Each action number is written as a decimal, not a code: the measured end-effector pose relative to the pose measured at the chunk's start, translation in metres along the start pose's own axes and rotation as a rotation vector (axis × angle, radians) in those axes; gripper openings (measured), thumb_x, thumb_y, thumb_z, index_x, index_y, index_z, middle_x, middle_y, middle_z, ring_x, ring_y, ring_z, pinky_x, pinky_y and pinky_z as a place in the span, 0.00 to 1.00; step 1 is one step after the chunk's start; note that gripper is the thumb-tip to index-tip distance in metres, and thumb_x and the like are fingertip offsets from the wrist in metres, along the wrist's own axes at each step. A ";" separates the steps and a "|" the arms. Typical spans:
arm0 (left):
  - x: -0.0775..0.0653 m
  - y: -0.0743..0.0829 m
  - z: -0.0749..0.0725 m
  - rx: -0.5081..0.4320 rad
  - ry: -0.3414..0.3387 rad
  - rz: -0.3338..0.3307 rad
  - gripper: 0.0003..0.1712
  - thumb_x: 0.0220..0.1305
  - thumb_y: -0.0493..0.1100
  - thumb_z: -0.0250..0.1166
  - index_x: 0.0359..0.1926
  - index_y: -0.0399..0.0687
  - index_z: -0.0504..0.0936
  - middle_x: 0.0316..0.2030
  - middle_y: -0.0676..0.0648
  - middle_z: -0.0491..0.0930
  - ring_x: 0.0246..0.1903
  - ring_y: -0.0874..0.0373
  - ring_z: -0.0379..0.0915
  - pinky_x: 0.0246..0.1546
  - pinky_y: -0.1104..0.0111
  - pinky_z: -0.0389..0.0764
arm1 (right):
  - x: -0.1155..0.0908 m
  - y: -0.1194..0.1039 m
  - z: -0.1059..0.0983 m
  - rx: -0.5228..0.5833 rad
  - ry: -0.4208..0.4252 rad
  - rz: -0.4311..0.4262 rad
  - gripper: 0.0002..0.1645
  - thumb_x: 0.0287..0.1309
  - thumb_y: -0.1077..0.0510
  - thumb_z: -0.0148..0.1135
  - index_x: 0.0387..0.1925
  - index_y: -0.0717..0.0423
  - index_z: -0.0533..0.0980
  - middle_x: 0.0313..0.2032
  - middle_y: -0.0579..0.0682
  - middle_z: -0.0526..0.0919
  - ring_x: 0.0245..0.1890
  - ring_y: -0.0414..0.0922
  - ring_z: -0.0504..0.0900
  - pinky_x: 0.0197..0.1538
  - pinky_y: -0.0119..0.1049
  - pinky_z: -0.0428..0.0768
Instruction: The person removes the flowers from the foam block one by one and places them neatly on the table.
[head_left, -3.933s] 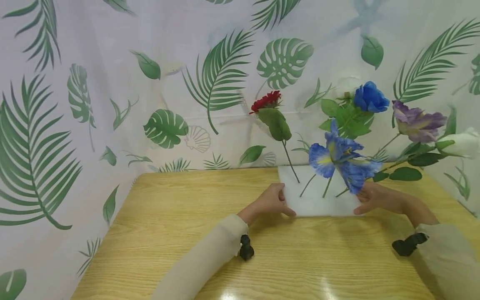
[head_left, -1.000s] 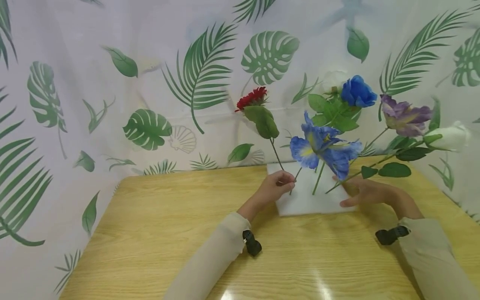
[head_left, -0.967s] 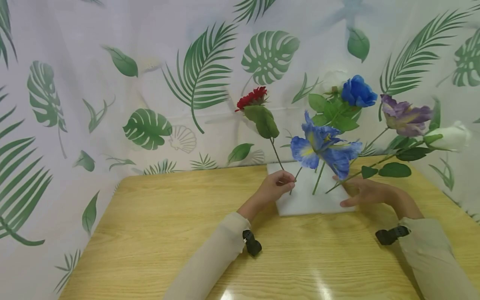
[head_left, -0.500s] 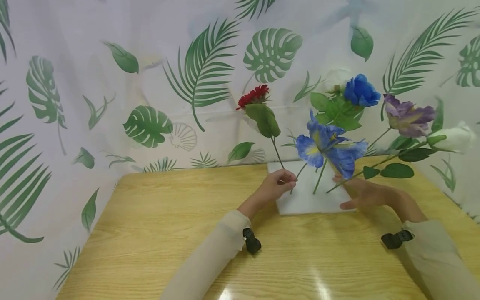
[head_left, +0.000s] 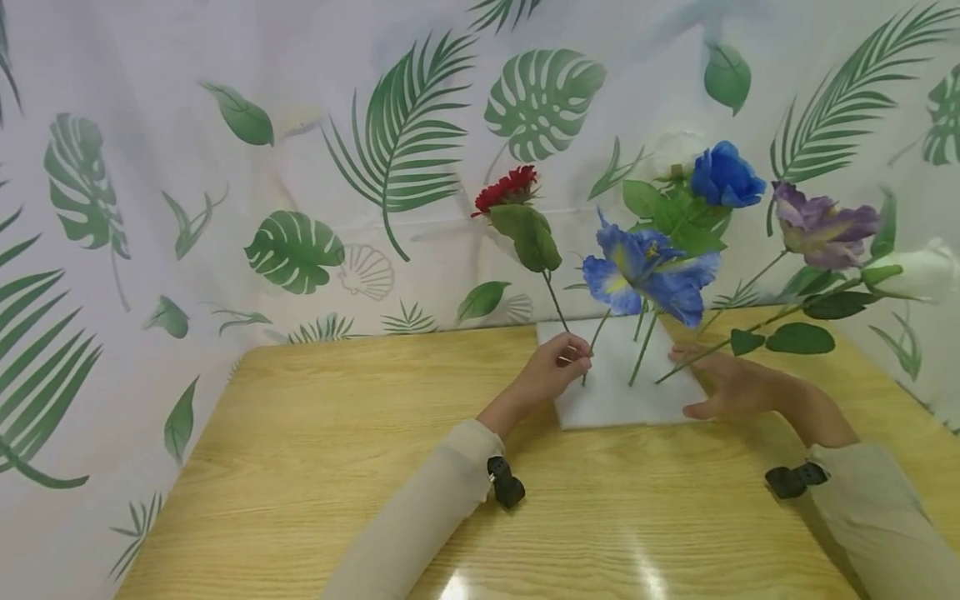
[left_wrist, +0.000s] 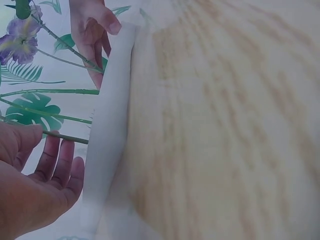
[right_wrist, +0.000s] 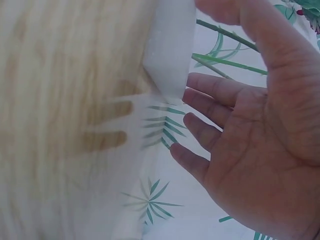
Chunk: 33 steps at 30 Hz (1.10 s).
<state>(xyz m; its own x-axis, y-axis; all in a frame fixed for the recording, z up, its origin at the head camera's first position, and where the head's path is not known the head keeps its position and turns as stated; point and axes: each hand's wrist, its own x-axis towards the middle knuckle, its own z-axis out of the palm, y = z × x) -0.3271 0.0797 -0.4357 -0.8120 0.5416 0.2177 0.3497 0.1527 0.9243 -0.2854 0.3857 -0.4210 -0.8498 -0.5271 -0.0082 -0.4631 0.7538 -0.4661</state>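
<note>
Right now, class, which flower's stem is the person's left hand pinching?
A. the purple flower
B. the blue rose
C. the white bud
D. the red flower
D: the left hand pinches the thin stem that runs up to the red flower, just above the white foam block; the right hand lies open at the block's other side.

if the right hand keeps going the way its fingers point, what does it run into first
Probably the green stems standing in the white foam block. The right hand lies open at the block's right edge, fingers pointing left across its top. Depth is unclear, so the fingers might pass just in front of them.
</note>
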 end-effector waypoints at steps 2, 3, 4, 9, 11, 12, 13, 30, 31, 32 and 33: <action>0.000 0.001 0.001 -0.013 0.010 -0.002 0.08 0.67 0.36 0.56 0.45 0.38 0.74 0.45 0.40 0.78 0.43 0.57 0.74 0.43 0.75 0.74 | -0.001 -0.001 0.000 -0.002 0.009 -0.006 0.52 0.44 0.48 0.74 0.65 0.69 0.60 0.67 0.70 0.56 0.65 0.69 0.54 0.58 0.63 0.61; -0.001 0.001 0.001 -0.018 0.014 -0.004 0.08 0.67 0.36 0.56 0.45 0.38 0.74 0.45 0.40 0.78 0.43 0.57 0.74 0.43 0.75 0.74 | -0.001 -0.001 0.001 -0.007 0.012 -0.006 0.52 0.44 0.48 0.74 0.65 0.68 0.60 0.67 0.70 0.56 0.65 0.68 0.55 0.58 0.61 0.62; -0.001 0.001 0.001 -0.023 0.016 -0.007 0.08 0.67 0.36 0.56 0.45 0.38 0.73 0.45 0.40 0.78 0.42 0.57 0.74 0.42 0.75 0.74 | -0.001 -0.001 0.001 -0.007 0.012 -0.006 0.52 0.44 0.48 0.73 0.65 0.67 0.60 0.67 0.69 0.56 0.65 0.67 0.55 0.58 0.60 0.63; -0.001 0.001 -0.001 -0.043 0.020 -0.010 0.08 0.67 0.36 0.56 0.45 0.37 0.73 0.44 0.39 0.77 0.41 0.57 0.74 0.40 0.75 0.75 | 0.000 -0.002 -0.001 0.018 0.009 -0.010 0.51 0.45 0.48 0.73 0.65 0.67 0.60 0.67 0.68 0.56 0.65 0.68 0.55 0.57 0.60 0.64; -0.001 0.001 -0.001 -0.050 0.024 -0.007 0.08 0.67 0.36 0.56 0.45 0.37 0.72 0.44 0.39 0.77 0.41 0.55 0.76 0.39 0.75 0.75 | 0.000 -0.002 -0.001 0.008 0.015 -0.011 0.51 0.45 0.48 0.73 0.65 0.67 0.61 0.67 0.68 0.57 0.65 0.67 0.56 0.58 0.56 0.65; -0.001 0.002 -0.001 -0.052 0.029 -0.004 0.08 0.67 0.36 0.56 0.45 0.37 0.72 0.43 0.39 0.77 0.41 0.54 0.76 0.38 0.75 0.75 | 0.000 -0.003 -0.001 0.001 0.019 -0.010 0.51 0.44 0.48 0.73 0.65 0.66 0.61 0.67 0.68 0.58 0.66 0.65 0.56 0.58 0.55 0.65; 0.000 0.002 -0.001 -0.055 0.031 -0.004 0.08 0.67 0.36 0.56 0.45 0.38 0.72 0.43 0.39 0.77 0.40 0.53 0.76 0.37 0.76 0.75 | 0.000 -0.003 -0.001 -0.004 0.024 -0.014 0.51 0.44 0.48 0.73 0.65 0.66 0.61 0.67 0.68 0.58 0.66 0.65 0.56 0.58 0.54 0.66; 0.001 0.005 -0.006 -0.150 0.029 -0.024 0.07 0.69 0.38 0.54 0.46 0.42 0.71 0.40 0.42 0.76 0.42 0.45 0.77 0.40 0.61 0.81 | 0.000 -0.005 0.000 -0.021 0.011 0.012 0.53 0.43 0.47 0.74 0.65 0.68 0.61 0.66 0.68 0.60 0.64 0.69 0.57 0.58 0.59 0.64; 0.000 0.006 -0.007 -0.148 0.029 -0.018 0.07 0.69 0.38 0.54 0.46 0.42 0.71 0.40 0.42 0.76 0.42 0.45 0.77 0.41 0.61 0.82 | 0.000 -0.005 0.000 -0.018 0.013 0.008 0.53 0.43 0.47 0.74 0.65 0.68 0.61 0.66 0.68 0.60 0.64 0.69 0.57 0.57 0.59 0.64; 0.000 0.007 -0.008 -0.148 0.029 -0.014 0.07 0.69 0.38 0.53 0.46 0.42 0.71 0.40 0.43 0.76 0.43 0.44 0.77 0.41 0.59 0.82 | 0.000 -0.005 0.000 -0.017 0.017 0.006 0.52 0.43 0.47 0.74 0.65 0.68 0.61 0.66 0.68 0.60 0.64 0.68 0.57 0.58 0.58 0.64; 0.000 0.007 -0.009 -0.149 0.028 -0.010 0.07 0.69 0.38 0.53 0.46 0.42 0.70 0.40 0.43 0.75 0.43 0.44 0.77 0.42 0.59 0.82 | -0.001 -0.005 0.000 -0.021 0.019 0.002 0.52 0.43 0.47 0.74 0.65 0.67 0.61 0.66 0.68 0.60 0.65 0.66 0.58 0.58 0.56 0.65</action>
<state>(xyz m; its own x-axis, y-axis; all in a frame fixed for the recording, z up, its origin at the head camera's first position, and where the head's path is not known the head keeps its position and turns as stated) -0.3287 0.0738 -0.4262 -0.8286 0.5172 0.2145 0.2695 0.0326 0.9624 -0.2828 0.3827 -0.4183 -0.8554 -0.5179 0.0077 -0.4662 0.7634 -0.4471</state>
